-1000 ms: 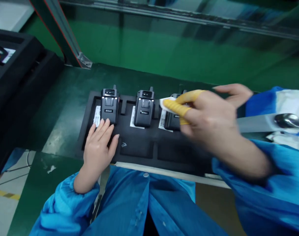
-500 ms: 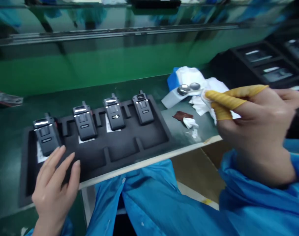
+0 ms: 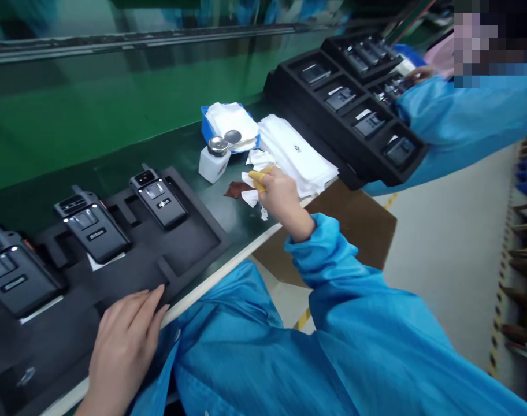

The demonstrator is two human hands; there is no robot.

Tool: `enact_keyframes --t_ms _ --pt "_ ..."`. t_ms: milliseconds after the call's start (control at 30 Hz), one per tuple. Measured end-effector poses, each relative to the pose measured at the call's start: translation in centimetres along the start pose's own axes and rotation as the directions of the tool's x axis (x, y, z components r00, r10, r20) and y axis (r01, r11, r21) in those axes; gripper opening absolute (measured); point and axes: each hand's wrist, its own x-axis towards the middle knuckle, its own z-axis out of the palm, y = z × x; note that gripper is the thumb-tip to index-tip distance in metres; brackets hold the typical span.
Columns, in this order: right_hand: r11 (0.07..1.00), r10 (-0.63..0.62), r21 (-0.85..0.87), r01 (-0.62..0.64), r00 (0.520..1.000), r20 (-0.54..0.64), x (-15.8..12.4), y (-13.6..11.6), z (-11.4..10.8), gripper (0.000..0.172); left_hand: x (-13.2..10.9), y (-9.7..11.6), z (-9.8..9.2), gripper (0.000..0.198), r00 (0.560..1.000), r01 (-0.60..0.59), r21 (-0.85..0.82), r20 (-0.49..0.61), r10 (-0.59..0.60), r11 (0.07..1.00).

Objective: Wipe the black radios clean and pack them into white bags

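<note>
My left hand [image 3: 127,341] lies on the front rim of a black foam tray [image 3: 205,254], fingers stretched out and holding nothing. Several black two-way radios stand in the tray's far slots, among them one radio [image 3: 162,202] at the right end and another radio [image 3: 94,228] left of it. White slips stick out from under some of them. My right hand [image 3: 281,196], with yellow finger cots, is pinched on a small white wipe [image 3: 247,178], partly hidden by the fingers. Close by are a brown scrap [image 3: 236,190] and a crumpled white scrap [image 3: 249,199].
A white dispenser bottle [image 3: 213,164] with an open metal lid stands before a blue box [image 3: 207,124] of white wipes. Stacked white cloths [image 3: 296,153] lie to its right. Beyond are black foam trays [image 3: 285,110] holding devices, and a co-worker's blue sleeve [image 3: 467,115].
The view has swung right, bringing the co-worker and more of the black trays into sight. My right hand has gone down to the scraps; my left hand has come to the tray's front rim.
</note>
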Motion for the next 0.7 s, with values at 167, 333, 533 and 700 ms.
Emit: enact_keyframes --t_ms 167,333,533,700 --pt "1.0 0.029 0.008 -0.029 1.0 0.003 -0.9 0.5 0.4 0.028 -0.7 0.1 -0.7 0.03 1.0 0.03 -0.027 -0.008 -0.03 0.999" --pt "0.998 -0.029 -0.049 0.038 0.982 0.185 -1.8 0.7 0.2 0.025 0.0 0.2 -1.6 0.024 0.999 0.01 -0.039 0.049 -0.008 0.999" --pt "0.973 -0.06 0.224 0.061 0.998 -0.014 -0.7 0.5 -2.3 0.028 3.8 1.4 -1.1 0.022 0.998 -0.02 -0.058 -0.054 0.017 0.998" --pt "0.976 -0.111 0.151 0.155 0.958 -0.265 4.2 -1.4 -4.7 0.032 6.5 3.0 2.2 0.025 1.0 -0.007 -0.01 -0.016 0.006 1.0"
